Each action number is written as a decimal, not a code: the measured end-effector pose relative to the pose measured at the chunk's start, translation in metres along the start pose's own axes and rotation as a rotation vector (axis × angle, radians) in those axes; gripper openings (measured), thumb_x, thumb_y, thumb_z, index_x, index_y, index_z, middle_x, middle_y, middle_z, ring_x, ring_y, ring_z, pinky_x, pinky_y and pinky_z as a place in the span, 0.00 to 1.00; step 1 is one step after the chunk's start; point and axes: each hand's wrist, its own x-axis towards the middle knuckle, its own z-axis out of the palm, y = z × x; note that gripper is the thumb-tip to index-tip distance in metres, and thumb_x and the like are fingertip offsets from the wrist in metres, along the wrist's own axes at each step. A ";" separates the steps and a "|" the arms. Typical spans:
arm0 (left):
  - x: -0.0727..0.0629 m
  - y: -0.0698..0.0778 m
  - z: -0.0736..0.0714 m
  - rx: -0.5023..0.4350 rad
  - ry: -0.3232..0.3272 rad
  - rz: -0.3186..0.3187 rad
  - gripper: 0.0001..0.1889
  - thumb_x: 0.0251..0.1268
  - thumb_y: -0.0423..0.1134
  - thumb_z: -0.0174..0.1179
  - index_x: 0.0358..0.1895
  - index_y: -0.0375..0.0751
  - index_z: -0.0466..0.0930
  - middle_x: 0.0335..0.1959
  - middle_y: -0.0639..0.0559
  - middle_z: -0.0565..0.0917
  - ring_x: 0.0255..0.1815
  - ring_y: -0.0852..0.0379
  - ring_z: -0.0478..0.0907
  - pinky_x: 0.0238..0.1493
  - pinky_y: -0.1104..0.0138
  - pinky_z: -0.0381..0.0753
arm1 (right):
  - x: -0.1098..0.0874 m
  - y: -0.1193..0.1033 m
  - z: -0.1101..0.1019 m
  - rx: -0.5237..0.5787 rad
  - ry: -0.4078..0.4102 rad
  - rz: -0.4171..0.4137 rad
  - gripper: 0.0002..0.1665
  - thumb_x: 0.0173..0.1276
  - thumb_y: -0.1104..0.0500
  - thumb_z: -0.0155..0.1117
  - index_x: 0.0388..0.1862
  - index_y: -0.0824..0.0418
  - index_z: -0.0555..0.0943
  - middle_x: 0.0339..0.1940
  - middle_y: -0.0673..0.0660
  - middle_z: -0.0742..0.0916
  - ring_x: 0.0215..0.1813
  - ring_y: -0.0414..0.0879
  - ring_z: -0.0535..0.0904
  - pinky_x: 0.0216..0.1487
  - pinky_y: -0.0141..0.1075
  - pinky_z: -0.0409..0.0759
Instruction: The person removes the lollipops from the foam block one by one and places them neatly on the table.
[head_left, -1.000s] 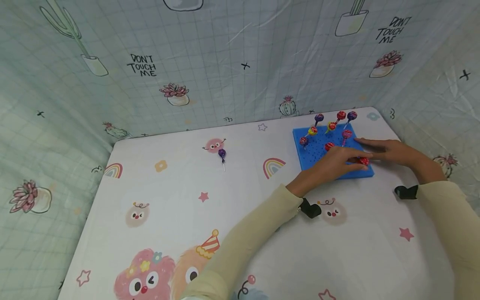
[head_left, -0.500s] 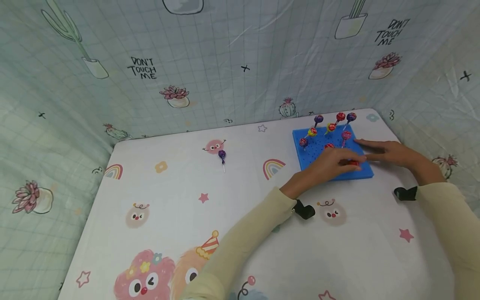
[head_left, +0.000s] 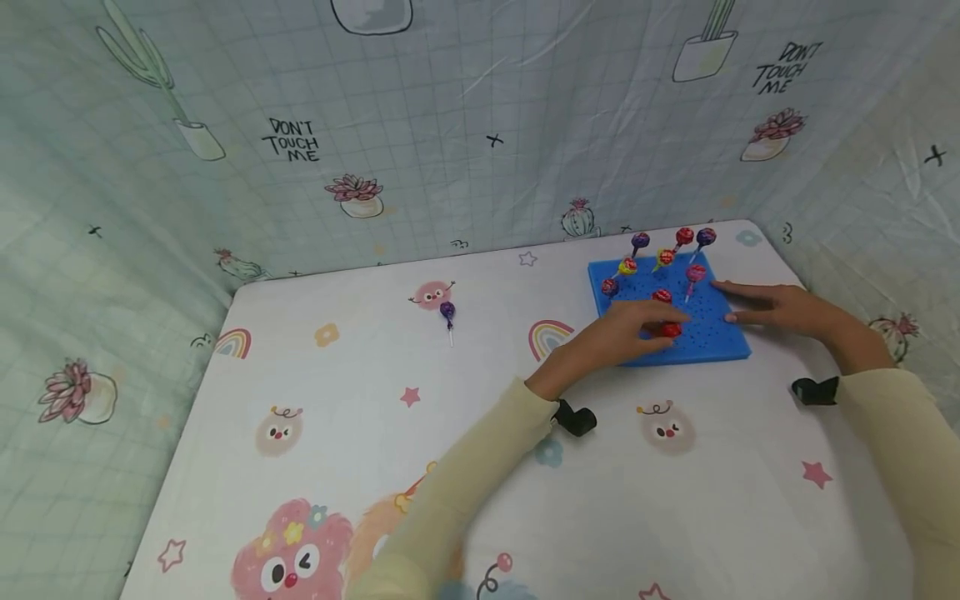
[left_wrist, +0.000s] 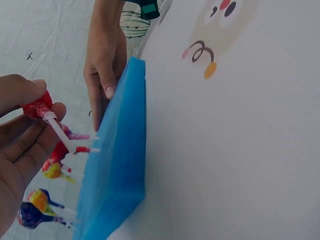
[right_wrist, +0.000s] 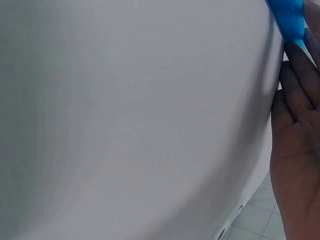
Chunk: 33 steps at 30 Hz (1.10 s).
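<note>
My left hand [head_left: 611, 333] pinches a red-wrapped lollipop [left_wrist: 37, 106] between thumb and fingers, low over the front part of a blue board [head_left: 716, 333] dotted with small holes. In the left wrist view its white stick slants toward the board's face. Several other lollipops stand by their sticks in the board, among them a pink one [head_left: 695, 273], a yellow one [head_left: 627, 266] and a red one [head_left: 662, 296] just behind my left fingers. My right hand [head_left: 802, 317] rests against the board's right edge with fingers extended; its fingertips meet the blue side in the right wrist view.
A purple lollipop [head_left: 447, 310] with a white stick lies alone toward the back of the white table [head_left: 480, 375]. The table cover has printed cartoon figures. A patterned cloth [head_left: 435, 108] hangs behind and at both sides.
My left hand has moved left across the board from near its right edge, carrying the red lollipop along. The right hand stays at the board's right edge.
</note>
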 end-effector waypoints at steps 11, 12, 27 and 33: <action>-0.022 -0.009 -0.019 0.060 0.054 -0.052 0.21 0.75 0.36 0.60 0.68 0.39 0.77 0.62 0.49 0.83 0.52 0.64 0.80 0.52 0.83 0.74 | -0.003 -0.004 0.000 -0.001 0.005 0.009 0.47 0.75 0.44 0.63 0.83 0.58 0.54 0.79 0.78 0.55 0.74 0.85 0.46 0.64 0.79 0.48; -0.024 -0.011 -0.020 0.059 0.060 -0.055 0.21 0.75 0.36 0.61 0.68 0.39 0.78 0.62 0.49 0.83 0.52 0.64 0.80 0.52 0.83 0.74 | -0.003 -0.004 0.000 0.002 0.006 0.011 0.47 0.74 0.44 0.63 0.83 0.58 0.54 0.79 0.78 0.55 0.74 0.85 0.46 0.64 0.79 0.47; -0.056 -0.017 -0.045 0.036 0.144 -0.099 0.19 0.73 0.40 0.63 0.62 0.37 0.81 0.55 0.51 0.87 0.54 0.62 0.83 0.57 0.74 0.78 | -0.002 -0.002 0.002 0.000 0.006 0.003 0.46 0.75 0.45 0.63 0.83 0.57 0.53 0.79 0.78 0.55 0.74 0.84 0.46 0.64 0.79 0.48; -0.070 -0.023 -0.056 0.040 0.151 -0.131 0.17 0.73 0.38 0.62 0.61 0.38 0.82 0.54 0.51 0.87 0.53 0.62 0.84 0.56 0.77 0.78 | -0.003 -0.002 0.003 0.001 0.016 0.002 0.46 0.75 0.45 0.63 0.83 0.56 0.53 0.79 0.77 0.55 0.74 0.84 0.45 0.64 0.79 0.48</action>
